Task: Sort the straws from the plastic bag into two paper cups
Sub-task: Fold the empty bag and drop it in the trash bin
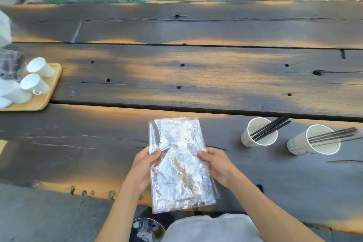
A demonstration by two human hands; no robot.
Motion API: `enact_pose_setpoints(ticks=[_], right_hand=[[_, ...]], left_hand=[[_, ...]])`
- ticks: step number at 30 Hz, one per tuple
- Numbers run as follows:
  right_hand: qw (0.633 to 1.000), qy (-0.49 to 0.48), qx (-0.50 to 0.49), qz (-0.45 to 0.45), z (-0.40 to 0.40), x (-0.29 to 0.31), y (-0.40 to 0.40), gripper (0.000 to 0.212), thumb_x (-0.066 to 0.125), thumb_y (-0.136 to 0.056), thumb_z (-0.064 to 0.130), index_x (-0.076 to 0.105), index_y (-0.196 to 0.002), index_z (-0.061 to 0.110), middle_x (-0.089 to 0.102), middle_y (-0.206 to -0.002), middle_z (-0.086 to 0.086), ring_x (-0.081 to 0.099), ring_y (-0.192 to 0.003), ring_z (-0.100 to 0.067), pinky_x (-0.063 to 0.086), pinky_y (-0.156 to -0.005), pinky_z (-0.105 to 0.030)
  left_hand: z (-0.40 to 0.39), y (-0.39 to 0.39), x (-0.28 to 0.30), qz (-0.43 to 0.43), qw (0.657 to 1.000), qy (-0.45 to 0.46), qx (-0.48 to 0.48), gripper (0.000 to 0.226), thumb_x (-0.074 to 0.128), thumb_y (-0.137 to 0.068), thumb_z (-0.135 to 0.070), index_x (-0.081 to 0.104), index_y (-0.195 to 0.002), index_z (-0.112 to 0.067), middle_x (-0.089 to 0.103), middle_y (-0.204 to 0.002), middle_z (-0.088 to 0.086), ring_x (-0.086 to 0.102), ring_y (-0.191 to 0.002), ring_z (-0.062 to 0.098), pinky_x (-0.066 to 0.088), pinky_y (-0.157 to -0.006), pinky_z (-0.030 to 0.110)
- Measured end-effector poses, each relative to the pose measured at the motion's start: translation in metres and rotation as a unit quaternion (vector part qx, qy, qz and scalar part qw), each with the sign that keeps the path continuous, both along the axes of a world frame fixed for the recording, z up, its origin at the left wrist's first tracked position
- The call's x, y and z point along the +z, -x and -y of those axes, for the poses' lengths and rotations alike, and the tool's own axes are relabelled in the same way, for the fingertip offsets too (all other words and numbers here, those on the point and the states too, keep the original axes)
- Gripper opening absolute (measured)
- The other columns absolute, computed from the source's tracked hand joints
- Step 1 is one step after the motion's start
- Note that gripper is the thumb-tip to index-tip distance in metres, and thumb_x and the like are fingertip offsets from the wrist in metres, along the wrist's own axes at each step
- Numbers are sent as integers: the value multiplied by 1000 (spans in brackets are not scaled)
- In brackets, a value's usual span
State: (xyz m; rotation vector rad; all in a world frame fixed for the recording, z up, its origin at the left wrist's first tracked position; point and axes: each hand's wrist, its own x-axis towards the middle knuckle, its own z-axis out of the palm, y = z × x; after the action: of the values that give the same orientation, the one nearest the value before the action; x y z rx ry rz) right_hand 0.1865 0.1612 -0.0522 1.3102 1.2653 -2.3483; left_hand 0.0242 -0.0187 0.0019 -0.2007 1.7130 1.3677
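Clearly, a crinkled, transparent plastic bag was held flat above the near edge of the dark, weathered wooden plank tabletop. It was gripped on both long sides: the left hand was closed on its left edge with the thumb on top, and the right hand was closed on its right edge in the same way. Whether any straws were left inside the bag could not be told (glare covered the film). Toward the right near corner, two white paper cups stood just beside each other. Thin black straws were leaned in the left paper cup, and paper-wrapped dark straws were leaned in the right paper cup. At the left edge, a light wooden tray bearing white ceramic cups was seen.
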Motion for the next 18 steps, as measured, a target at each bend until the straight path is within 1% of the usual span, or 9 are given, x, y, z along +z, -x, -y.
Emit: enact_pose_setpoints(ticks=[1, 2, 5, 7, 8, 9, 11, 15, 18], right_hand=[[1000, -14, -14, -14, 1, 3, 1, 33, 83, -73, 38, 60, -77, 15, 57, -86, -12, 47, -84, -28, 39, -74, -42], [999, -35, -22, -25, 0, 6, 1, 30, 80, -75, 36, 59, -73, 15, 56, -83, -15, 49, -81, -30, 38, -72, -43], [993, -104, -26, -46, -5, 20, 0, 25, 75, -84, 30, 60, -72, 15, 57, -76, -16, 49, -68, -28, 39, -62, -41], [989, -131, -23, -58, -10, 28, -3, 24, 76, -83, 30, 62, -71, 14, 60, -74, -17, 53, -64, -26, 43, -61, -39], [987, -150, -12, -63, -12, 34, -5, 25, 76, -84, 28, 61, -70, 14, 57, -71, -16, 50, -58, -22, 41, -57, -34], [983, -173, 3, -65, -15, 39, -6, 27, 75, -87, 26, 59, -68, 15, 52, -68, -15, 42, -52, -18, 35, -52, -30], [977, -200, 30, -74, -20, 46, -9, 30, 73, -89, 26, 57, -66, 16, 46, -66, -12, 32, -51, -16, 24, -50, -29], [973, -203, 58, -97, -27, 58, -15, 23, 73, -90, 24, 63, -71, 14, 58, -69, -15, 43, -64, -24, 34, -55, -31], [972, -198, 58, -116, -34, 64, -17, 17, 72, -90, 15, 65, -76, 9, 58, -66, -13, 44, -59, -23, 37, -48, -24]], left_hand=[[5, 0, 2, -11, 1000, -1, -9, 16, 63, -96, -12, 71, -108, -8, 77, -101, 9, 68, -97, 29, 51, -91, 48], [10, 0, 4, -24, 999, 4, -23, 14, 63, -96, -12, 72, -106, -7, 77, -100, 10, 70, -94, 31, 53, -88, 48], [24, -1, 6, -54, 997, 34, -53, 12, 68, -92, -16, 69, -84, -7, 67, -78, 11, 56, -73, 28, 45, -67, 40], [31, -4, 8, -77, 994, 44, -64, 16, 72, -89, -17, 68, -76, -9, 61, -67, 8, 51, -66, 24, 43, -59, 34], [34, -6, 10, -90, 992, 49, -72, 16, 73, -88, -18, 68, -76, -9, 61, -63, 7, 51, -63, 22, 44, -58, 31], [36, -8, 12, -103, 990, 55, -78, 16, 73, -88, -19, 68, -77, -8, 62, -61, 6, 51, -61, 20, 45, -59, 30], [37, -14, 18, -121, 988, 53, -82, 17, 74, -88, -20, 68, -78, -7, 63, -59, 6, 52, -58, 19, 46, -60, 30], [37, -19, 26, -138, 987, 38, -68, 17, 73, -89, -19, 68, -81, -4, 64, -59, 7, 54, -58, 20, 45, -57, 29], [37, -20, 31, -140, 988, 17, -58, 17, 73, -89, -17, 68, -87, 0, 64, -62, 5, 54, -58, 16, 45, -58, 28]])
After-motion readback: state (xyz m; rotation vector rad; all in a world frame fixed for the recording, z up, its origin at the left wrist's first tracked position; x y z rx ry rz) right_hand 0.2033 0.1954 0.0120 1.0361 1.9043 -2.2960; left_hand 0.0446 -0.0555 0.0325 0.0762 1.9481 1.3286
